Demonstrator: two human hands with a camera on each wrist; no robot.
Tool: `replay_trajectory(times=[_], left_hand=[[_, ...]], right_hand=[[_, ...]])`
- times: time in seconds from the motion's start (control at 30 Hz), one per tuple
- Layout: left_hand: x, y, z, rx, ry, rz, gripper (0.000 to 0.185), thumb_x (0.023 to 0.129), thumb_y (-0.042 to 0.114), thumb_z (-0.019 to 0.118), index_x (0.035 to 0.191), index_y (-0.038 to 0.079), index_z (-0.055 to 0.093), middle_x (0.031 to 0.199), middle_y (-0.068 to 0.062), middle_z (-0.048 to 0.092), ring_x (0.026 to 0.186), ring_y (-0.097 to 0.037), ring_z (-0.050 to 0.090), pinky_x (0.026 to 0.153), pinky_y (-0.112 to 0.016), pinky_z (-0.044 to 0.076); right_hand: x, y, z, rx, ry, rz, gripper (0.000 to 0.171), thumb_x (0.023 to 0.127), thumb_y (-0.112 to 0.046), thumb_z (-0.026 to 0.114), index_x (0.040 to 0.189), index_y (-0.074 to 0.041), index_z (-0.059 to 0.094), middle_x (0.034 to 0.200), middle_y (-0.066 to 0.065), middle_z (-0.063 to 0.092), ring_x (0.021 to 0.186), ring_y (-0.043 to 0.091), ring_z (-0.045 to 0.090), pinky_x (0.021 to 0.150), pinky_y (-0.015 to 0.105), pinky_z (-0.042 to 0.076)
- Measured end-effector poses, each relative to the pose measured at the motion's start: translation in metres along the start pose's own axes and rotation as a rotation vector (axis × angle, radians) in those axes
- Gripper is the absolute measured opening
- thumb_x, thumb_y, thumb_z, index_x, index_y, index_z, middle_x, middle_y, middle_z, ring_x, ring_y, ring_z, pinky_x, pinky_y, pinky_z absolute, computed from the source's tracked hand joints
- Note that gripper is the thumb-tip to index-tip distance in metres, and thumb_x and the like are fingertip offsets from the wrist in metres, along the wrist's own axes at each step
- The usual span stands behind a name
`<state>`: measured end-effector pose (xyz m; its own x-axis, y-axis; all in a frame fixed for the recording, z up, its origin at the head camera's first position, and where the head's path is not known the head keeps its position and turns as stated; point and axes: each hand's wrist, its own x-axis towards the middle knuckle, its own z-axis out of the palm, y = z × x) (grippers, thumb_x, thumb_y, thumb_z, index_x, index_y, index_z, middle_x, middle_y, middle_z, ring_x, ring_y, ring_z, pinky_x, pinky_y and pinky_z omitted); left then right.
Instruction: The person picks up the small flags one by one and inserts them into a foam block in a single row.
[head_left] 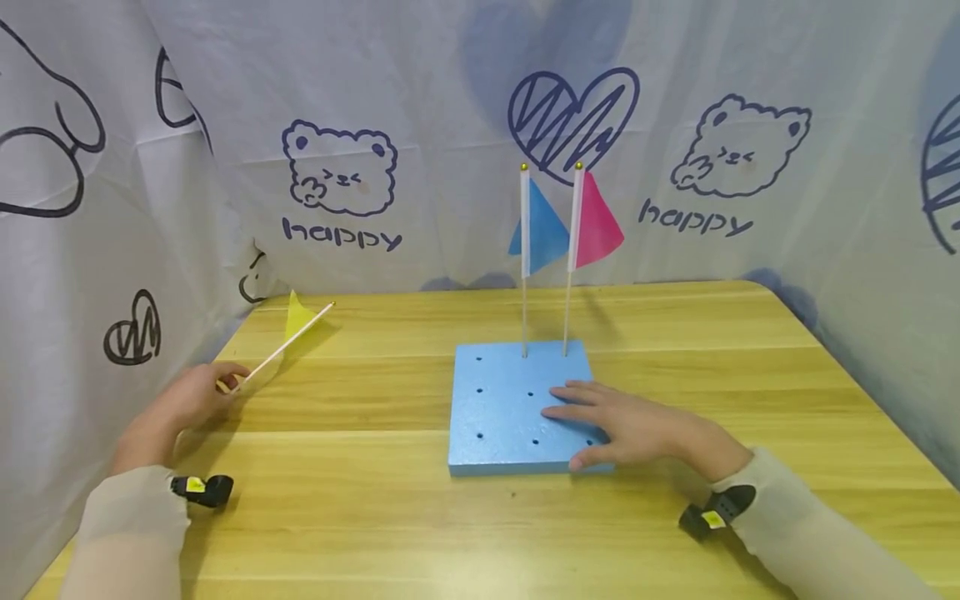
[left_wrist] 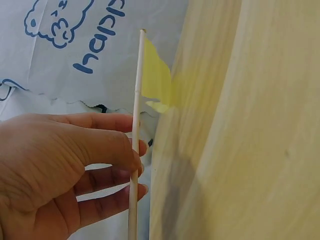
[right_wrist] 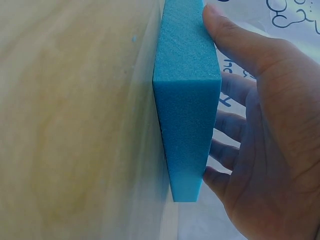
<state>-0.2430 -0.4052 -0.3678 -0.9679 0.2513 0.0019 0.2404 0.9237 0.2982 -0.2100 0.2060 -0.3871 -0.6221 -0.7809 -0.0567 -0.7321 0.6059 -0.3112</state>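
Observation:
Between thumb and fingers, my left hand (head_left: 198, 396) pinches the stick of a small yellow flag (head_left: 298, 321) at the table's left side. The left wrist view shows the yellow flag (left_wrist: 157, 72) at the stick's top, with the thumb pressed on the stick lower down. My right hand (head_left: 633, 423) rests with spread fingers on the right part of a blue foam block (head_left: 502, 417) with several holes in its top. In the right wrist view, the fingertips touch the block (right_wrist: 187, 115). A blue flag (head_left: 547, 233) and a pink flag (head_left: 597, 225) stand upright in its back holes.
The wooden table (head_left: 337, 508) holds the block near its middle. White cloth (head_left: 442, 108) with drawn bears and hearts hangs behind the table and along both sides. Each wrist wears a black strap camera (head_left: 206, 490).

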Motion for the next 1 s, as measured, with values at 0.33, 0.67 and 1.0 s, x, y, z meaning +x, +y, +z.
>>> replay_trajectory(times=[0.33, 0.67, 1.0], left_hand=[[0.002, 0.012, -0.009, -0.061, 0.027, -0.017, 0.045, 0.089, -0.003, 0.053, 0.134, -0.009, 0.049, 0.103, -0.023, 0.062, 0.094, -0.041, 0.062, 0.069, -0.039, 0.048], [0.005, 0.027, -0.014, -0.162, 0.059, 0.022, 0.047, 0.095, 0.000, 0.056, 0.139, -0.011, 0.043, 0.109, -0.025, 0.058, 0.098, -0.039, 0.060, 0.068, -0.034, 0.053], [0.008, 0.043, -0.015, -0.276, 0.121, 0.054, 0.054, 0.096, -0.002, 0.057, 0.145, -0.007, 0.037, 0.112, -0.025, 0.056, 0.103, -0.040, 0.059, 0.073, -0.029, 0.056]], right_hand=[[0.000, 0.000, 0.000, 0.002, 0.002, -0.003, 0.080, 0.086, -0.070, 0.054, 0.151, -0.025, 0.040, 0.159, 0.006, 0.027, 0.146, 0.035, 0.017, 0.113, 0.059, 0.022], [0.000, 0.000, -0.001, 0.001, -0.002, 0.001, 0.080, 0.086, -0.070, 0.055, 0.151, -0.025, 0.041, 0.158, 0.006, 0.027, 0.146, 0.035, 0.017, 0.114, 0.058, 0.022], [0.000, 0.000, -0.001, 0.001, 0.001, 0.014, 0.081, 0.085, -0.071, 0.054, 0.151, -0.026, 0.041, 0.159, 0.006, 0.027, 0.146, 0.034, 0.017, 0.113, 0.059, 0.022]])
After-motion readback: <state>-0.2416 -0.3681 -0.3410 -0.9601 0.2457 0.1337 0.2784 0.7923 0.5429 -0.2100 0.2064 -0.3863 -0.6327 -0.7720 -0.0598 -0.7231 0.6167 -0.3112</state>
